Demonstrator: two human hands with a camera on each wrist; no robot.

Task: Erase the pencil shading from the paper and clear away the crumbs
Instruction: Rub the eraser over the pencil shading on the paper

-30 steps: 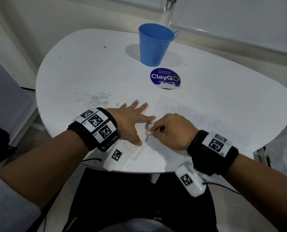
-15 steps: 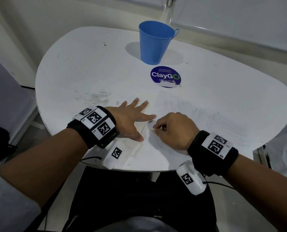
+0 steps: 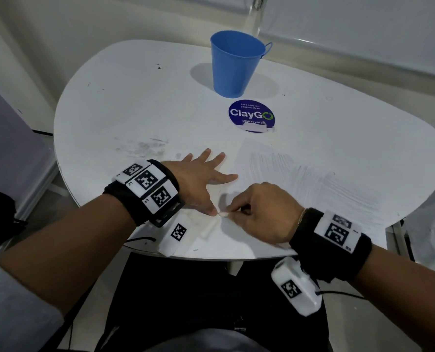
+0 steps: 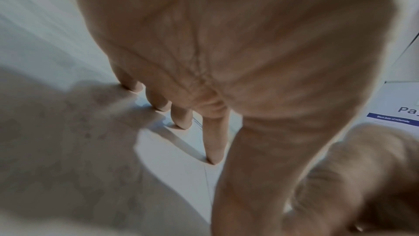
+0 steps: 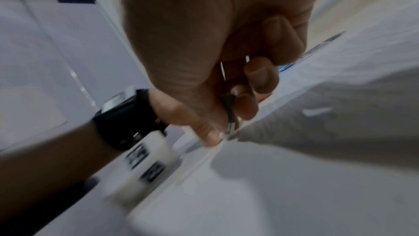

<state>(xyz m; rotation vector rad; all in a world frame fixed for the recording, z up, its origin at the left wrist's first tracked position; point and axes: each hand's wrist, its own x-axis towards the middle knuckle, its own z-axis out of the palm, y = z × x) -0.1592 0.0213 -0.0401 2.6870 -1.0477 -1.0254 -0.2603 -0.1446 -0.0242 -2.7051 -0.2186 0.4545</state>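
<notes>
A white paper (image 3: 274, 158) with grey pencil shading (image 3: 320, 184) lies on the white table (image 3: 135, 110), near the front edge. My left hand (image 3: 206, 181) lies flat on the paper's left part, fingers spread and straight; the left wrist view shows this left hand (image 4: 204, 114) pressing down. My right hand (image 3: 228, 212) pinches a small white eraser (image 3: 222, 214) against the paper, right beside my left thumb tip. In the blurred right wrist view, the right hand (image 5: 229, 127) holds the eraser (image 5: 230, 112), which shows a dark edge, between thumb and fingers.
A blue bucket (image 3: 236, 64) stands at the back of the table. A round ClayGo sticker (image 3: 251, 116) sits between it and the paper. Grey smudges (image 3: 145, 146) mark the table left of my left hand. The table's front edge (image 3: 211, 256) is close below both wrists.
My right hand has rubbed the eraser away and then back toward me, ending beside my left thumb tip. The left hand has stayed flat on the paper.
</notes>
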